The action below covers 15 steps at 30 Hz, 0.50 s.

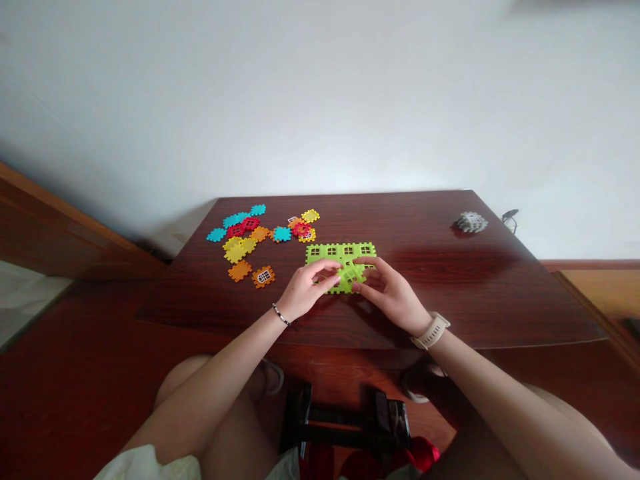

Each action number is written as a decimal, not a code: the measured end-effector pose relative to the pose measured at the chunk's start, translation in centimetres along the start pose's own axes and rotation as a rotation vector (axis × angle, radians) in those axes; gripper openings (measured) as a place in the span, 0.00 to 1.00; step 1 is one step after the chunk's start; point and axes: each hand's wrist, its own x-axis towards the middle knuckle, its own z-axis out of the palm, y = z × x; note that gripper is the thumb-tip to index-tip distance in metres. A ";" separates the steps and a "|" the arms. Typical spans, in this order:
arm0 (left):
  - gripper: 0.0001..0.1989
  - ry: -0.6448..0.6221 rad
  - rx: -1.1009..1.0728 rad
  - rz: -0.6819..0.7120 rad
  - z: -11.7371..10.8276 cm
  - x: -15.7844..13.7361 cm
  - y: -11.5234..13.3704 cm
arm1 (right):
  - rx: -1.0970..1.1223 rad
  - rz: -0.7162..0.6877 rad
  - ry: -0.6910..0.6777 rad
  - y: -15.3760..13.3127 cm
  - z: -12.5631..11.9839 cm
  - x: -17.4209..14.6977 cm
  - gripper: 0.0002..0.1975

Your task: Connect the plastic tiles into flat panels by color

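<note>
In front of me on the table lies a flat lime-green panel [331,251] of interlocking square tiles with window cut-outs and toothed edges. Over its near part is a lime-green window tile [354,273], slightly tilted, between my hands. My left hand [306,288] pinches this tile's left edge with thumb and forefinger. On the other side, my right hand [393,293] grips it with a curved thumb and forefinger. The fingers partly cover the panel's near rows, so I cannot tell whether the tile touches the panel.
Loose toothed tiles lie to the left: blue ones [237,219], red ones [235,231], yellow ones [235,253] and an orange window tile [263,277]. A grey-white stack of tiles [471,222] sits at the far right of the dark wooden table [440,267]. A white wall rises behind.
</note>
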 end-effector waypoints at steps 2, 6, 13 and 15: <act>0.12 0.014 -0.051 -0.009 -0.1 0.0 -0.1 | -0.110 -0.032 -0.011 -0.3 -0.1 -0.1 0.25; 0.12 0.045 -0.153 -0.036 -0.1 0.1 -0.2 | -0.307 -0.141 -0.003 -0.7 -0.5 -0.2 0.31; 0.10 0.014 -0.153 -0.074 0.3 0.1 0.0 | -0.490 -0.349 -0.032 -1.2 -0.9 -0.2 0.28; 0.09 0.005 -0.143 -0.074 0.4 0.0 0.1 | -0.556 -0.403 -0.065 -1.1 -1.0 -0.2 0.28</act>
